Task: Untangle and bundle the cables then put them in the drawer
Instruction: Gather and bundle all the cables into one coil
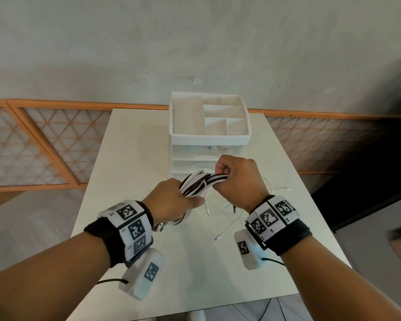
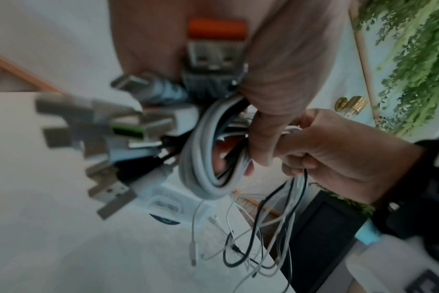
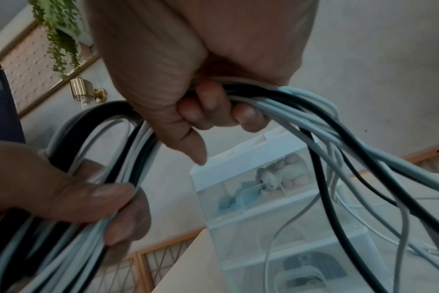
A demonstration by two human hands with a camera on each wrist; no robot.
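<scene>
A bundle of white and black cables point(image 1: 198, 183) hangs in the air above the table between both hands. My left hand point(image 1: 171, 200) grips its near end, where several USB plugs point(image 2: 108, 138) stick out below the palm. My right hand point(image 1: 236, 179) grips the far end, fingers curled round the strands point(image 3: 276, 103). Loose cable ends point(image 1: 229, 224) trail down onto the table under my right wrist. The white drawer unit point(image 1: 210, 135) stands just behind the hands. Its translucent drawers point(image 3: 263, 198) look shut and hold small items.
The white table point(image 1: 130, 158) carries the drawer unit at its far middle. The unit's open top tray point(image 1: 183, 117) has several empty compartments. A thin white cable point(image 1: 278, 188) lies to the right. An orange lattice railing point(image 1: 44, 144) runs behind the table.
</scene>
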